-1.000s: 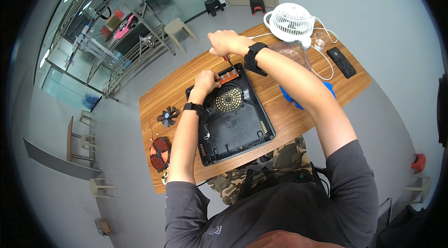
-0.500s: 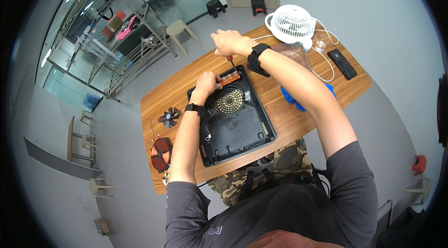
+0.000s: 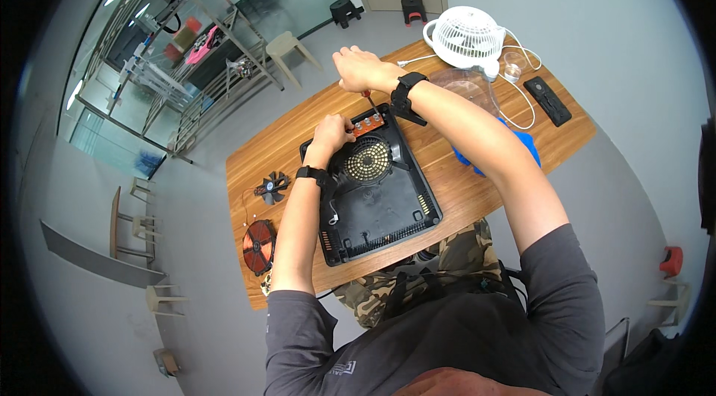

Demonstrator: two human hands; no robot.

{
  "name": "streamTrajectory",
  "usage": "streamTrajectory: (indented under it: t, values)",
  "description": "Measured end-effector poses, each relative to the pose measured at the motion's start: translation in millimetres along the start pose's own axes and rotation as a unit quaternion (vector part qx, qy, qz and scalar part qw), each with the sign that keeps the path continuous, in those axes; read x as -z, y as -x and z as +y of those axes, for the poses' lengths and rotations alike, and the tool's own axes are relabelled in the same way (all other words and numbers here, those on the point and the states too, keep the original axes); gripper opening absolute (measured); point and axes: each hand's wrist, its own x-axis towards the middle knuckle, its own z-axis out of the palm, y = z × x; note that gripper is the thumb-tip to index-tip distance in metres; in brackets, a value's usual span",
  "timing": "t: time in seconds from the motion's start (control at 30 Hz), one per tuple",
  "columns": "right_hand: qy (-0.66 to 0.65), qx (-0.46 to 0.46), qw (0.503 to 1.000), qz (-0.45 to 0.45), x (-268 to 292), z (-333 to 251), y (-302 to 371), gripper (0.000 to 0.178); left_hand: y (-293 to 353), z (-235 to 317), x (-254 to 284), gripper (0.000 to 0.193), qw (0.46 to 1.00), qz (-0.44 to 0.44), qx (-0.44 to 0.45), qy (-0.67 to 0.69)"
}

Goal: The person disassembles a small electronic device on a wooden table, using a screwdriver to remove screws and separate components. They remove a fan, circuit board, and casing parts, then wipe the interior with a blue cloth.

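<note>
Black cooker base mid-frame | our right hand grips screwdriver | left hand pins orange board | risk: tip slips, gouging board.

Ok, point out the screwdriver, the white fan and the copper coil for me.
screwdriver [image 3: 368, 100], head view, on its shaft below the right hand.
white fan [image 3: 468, 33], head view, middle of its grille.
copper coil [image 3: 259, 247], head view, centre of the disc.

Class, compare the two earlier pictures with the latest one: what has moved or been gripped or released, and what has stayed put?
Hardly anything moved. The right hand still grips the screwdriver upright over the orange circuit board, and the left hand still rests on the open black appliance case beside it. Nothing was taken or released. The white fan, small black fan and copper coil lie unchanged.
</note>
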Motion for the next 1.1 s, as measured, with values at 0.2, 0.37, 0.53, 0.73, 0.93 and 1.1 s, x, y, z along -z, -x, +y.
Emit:
streamTrajectory:
  t: [0.2, 0.37, 0.53, 0.73, 0.93, 1.1]
  values:
    - [-0.056, -0.068, 0.991, -0.096, 23.8, 0.6, 3.7, 0.037, 1.2, 0.7, 2.3, 0.036, 1.0, -0.011, 0.009, 0.009]
    - [-0.022, -0.074, 0.996, -0.038, 17.4, 1.2, 8.0, 0.032, 3.5, 8.0, 6.3, 0.035, 1.0, 0.002, -0.004, 0.004]
    - [0.12, -0.067, 0.986, -0.092, 20.8, -4.3, -1.3, 0.029, 3.8, 6.5, 5.2, 0.035, 1.0, -0.001, 0.005, 0.004]
    - [0.076, -0.058, 0.989, -0.115, 28.2, -2.2, 3.7, 0.038, 4.5, 6.1, 5.7, 0.034, 1.0, -0.001, 0.006, 0.007]
    - [-0.072, 0.0, 0.988, -0.138, 27.8, -1.5, 5.8, 0.032, 4.3, 3.8, 3.6, 0.034, 1.0, 0.005, 0.002, 0.001]
    - [-0.166, -0.077, 0.977, -0.113, 17.2, -3.8, 3.9, 0.03, 4.2, 8.2, 4.8, 0.035, 1.0, 0.003, 0.006, -0.004]
